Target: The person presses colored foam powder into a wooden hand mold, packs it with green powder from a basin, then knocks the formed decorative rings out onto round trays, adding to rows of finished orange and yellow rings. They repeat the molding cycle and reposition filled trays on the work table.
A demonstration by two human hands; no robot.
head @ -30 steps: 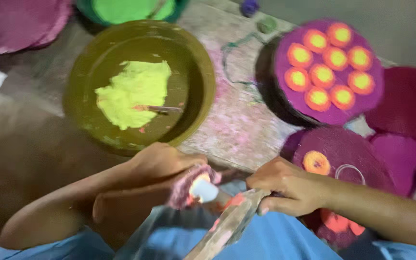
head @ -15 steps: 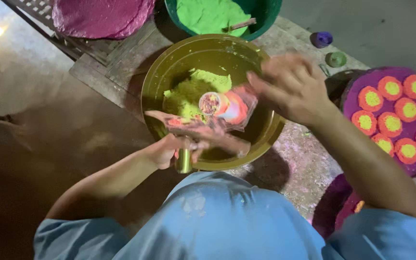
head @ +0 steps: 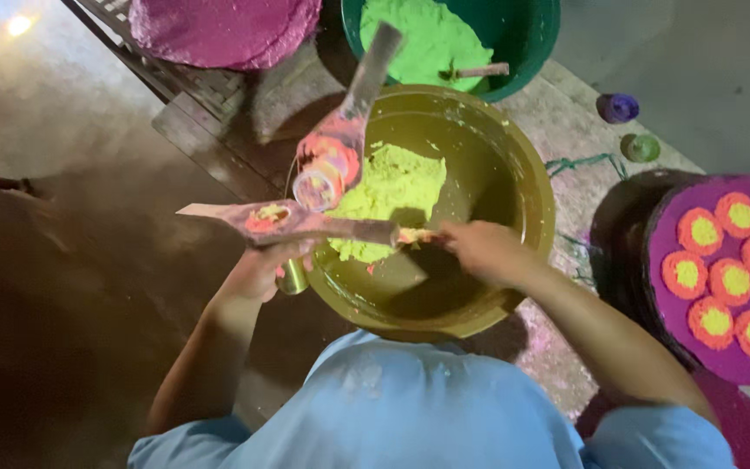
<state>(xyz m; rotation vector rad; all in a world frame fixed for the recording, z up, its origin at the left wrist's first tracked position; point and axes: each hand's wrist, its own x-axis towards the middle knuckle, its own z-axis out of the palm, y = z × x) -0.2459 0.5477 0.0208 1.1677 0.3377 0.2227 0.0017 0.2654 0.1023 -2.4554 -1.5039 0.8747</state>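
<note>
Head view: left hand (head: pixel 258 269) grips a powder-stained flat wooden mould (head: pixel 305 221); right hand (head: pixel 479 250) pinches its end above the olive-green bowl (head: pixel 531 200). Tilting could spill powder.

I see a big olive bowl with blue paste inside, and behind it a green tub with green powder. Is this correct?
Not quite. The paste in the big olive bowl is yellow-green, not blue; the head view shows this. The rest holds: behind it is the green tub with green powder.
</note>
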